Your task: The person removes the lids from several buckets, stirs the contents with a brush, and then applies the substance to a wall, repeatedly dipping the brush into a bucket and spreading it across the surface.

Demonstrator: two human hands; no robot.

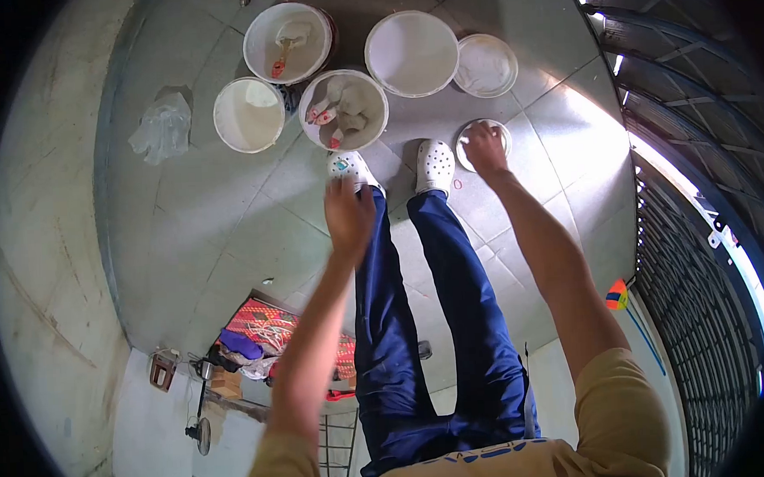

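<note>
My right hand (485,147) is over a small round white lid (464,156) on the floor, by the toe of my right shoe. Its fingers are bent and a little apart; whether they touch the lid I cannot make out. My left hand (349,214) hangs in front of my left shoe and shin, smeared by motion, with no object visible in it. Just past my left shoe stands a white bucket (306,101) holding pale grey lumps and red-and-white pieces. Behind it, another bucket (250,57) contains a brush-like tool with a red handle (279,67).
A white bucket (411,54) stands at the back, beside a round white container or lid (485,66). Left are a smaller bucket (249,115) and a clear plastic bag (162,129). A red band (458,184) lies near my right shoe. A metal lattice gate (698,259) runs along the right.
</note>
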